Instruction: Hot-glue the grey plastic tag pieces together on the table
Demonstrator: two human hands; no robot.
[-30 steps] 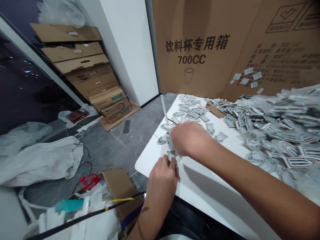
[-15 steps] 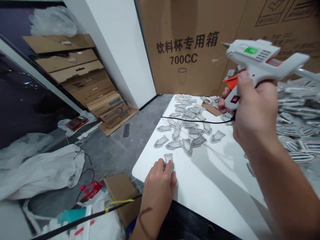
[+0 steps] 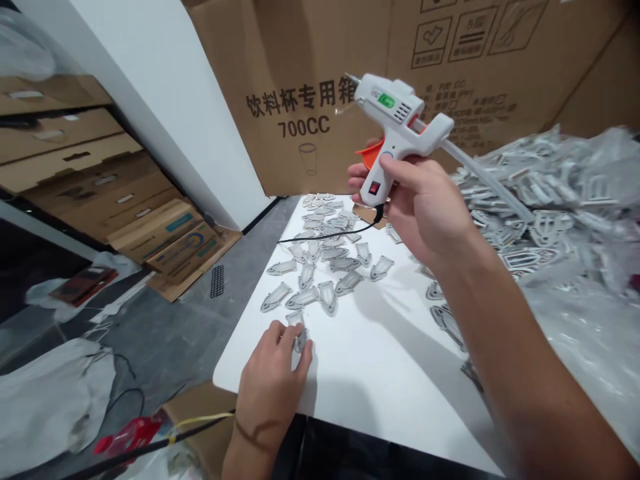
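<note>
My right hand (image 3: 417, 193) is wrapped round the handle of a white hot glue gun (image 3: 387, 137) with an orange trigger, held above the table. Its metal nozzle points up and to the left, and a clear glue stick (image 3: 493, 177) sticks out of its back. At the table's near left, my left hand (image 3: 277, 357) has its thumb and fingers apart around a small grey pointed piece (image 3: 296, 323) lying on the white top. A fingertip rests at or just over that piece. Similar grey pieces (image 3: 327, 297) lie spread out beyond it.
A large cardboard box (image 3: 225, 40) stands behind the white table (image 3: 360, 360). A heap of grey pieces (image 3: 540, 180) and clear plastic (image 3: 575, 347) occupies the right. The gun's black cord (image 3: 325, 237) crosses the table. Flattened cartons (image 3: 85, 167) lean at left.
My left thumb and fingers have spread apart around the grey piece. The view has turned right, so the table and both hands appear further left. The glue gun stays raised in my right hand.
</note>
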